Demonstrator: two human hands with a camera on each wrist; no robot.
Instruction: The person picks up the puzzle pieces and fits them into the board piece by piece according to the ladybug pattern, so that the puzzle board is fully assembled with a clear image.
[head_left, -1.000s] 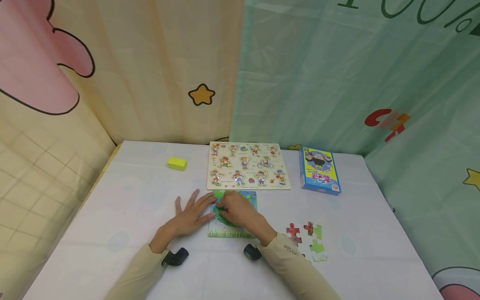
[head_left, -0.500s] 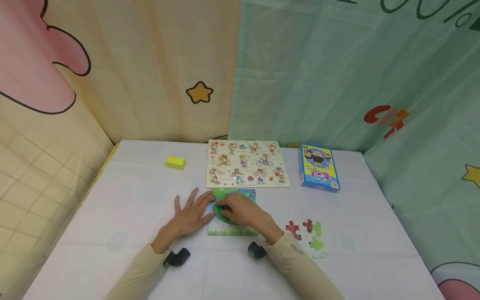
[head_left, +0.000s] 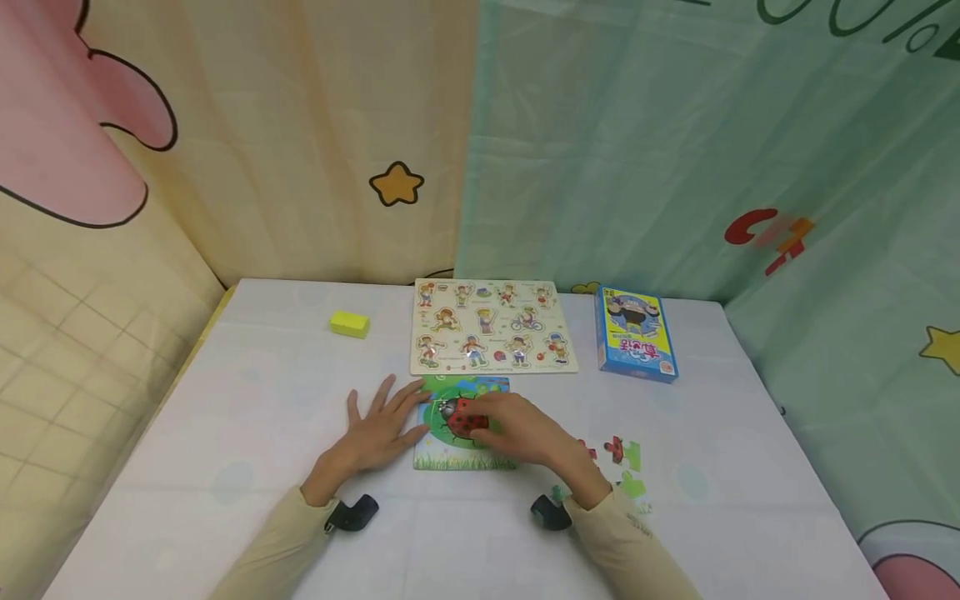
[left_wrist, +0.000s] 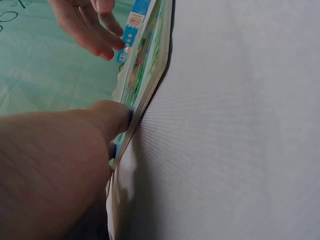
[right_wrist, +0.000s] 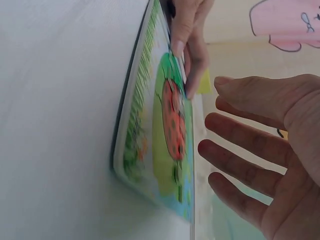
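Observation:
A jigsaw board with a ladybug picture (head_left: 457, 462) lies in front of me in the head view. My left hand (head_left: 378, 433) rests at its left edge with the fingers spread, thumb and fingertips on the board. My right hand (head_left: 525, 427) is over the board's right side, holding nothing. In the right wrist view, its loosely extended fingers (right_wrist: 240, 162) are apart from the ladybug jigsaw (right_wrist: 174, 120). Loose jigsaw pieces (head_left: 632, 485) lie to the right, partly hidden behind the right forearm.
Behind the jigsaw lies a board with children figures (head_left: 492, 332). A blue and yellow box (head_left: 637, 333) is at the back right, and a yellow block (head_left: 349, 324) at the back left. Printed curtains (head_left: 600, 150) hang behind the white table (head_left: 262, 400).
My right hand has come off the ladybug picture and moved right, its fingers loosening and the ladybug coming into sight. The left hand keeps its place. The view has shifted slightly.

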